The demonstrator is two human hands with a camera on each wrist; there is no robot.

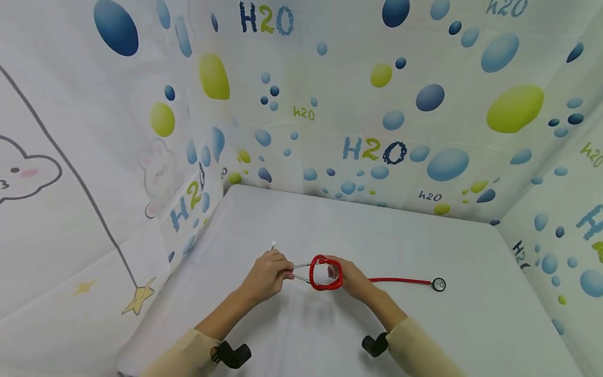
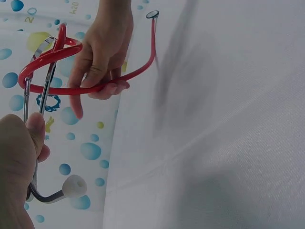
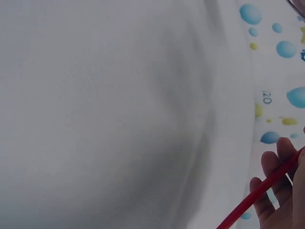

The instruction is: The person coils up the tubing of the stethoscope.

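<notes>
- Nearest, behind the hands, two beige sleeves come in, cut off by the lower edge, with a black wrist camera at each cuff.
- The left hand pinches the metal ear tubes of a stethoscope between thumb and fingers; a white ear tip sticks out past its far side.
- The right hand holds the red tubing, its fingers curled about it; the tubing makes a loop between the hands, around the tubes' ends.
- Beyond the right hand, out to its right, the tubing runs to the round chest piece.
- Under and past both hands spreads the white table; farther off hangs a cloth backdrop printed with bubbles and "H2O".
- The loop could spring loose if the right hand's hold slackens, since such tubing is likely springy; a hard tug from there might drag the ear tubes out of the left hand's pinch or swing the chest piece.
- The second ear tip is not clearly visible; the loop's crossings overlap too much to tell wound from knotted. The right wrist view cuts off most of its hand, and whether the chest piece touches the table is unclear.
</notes>
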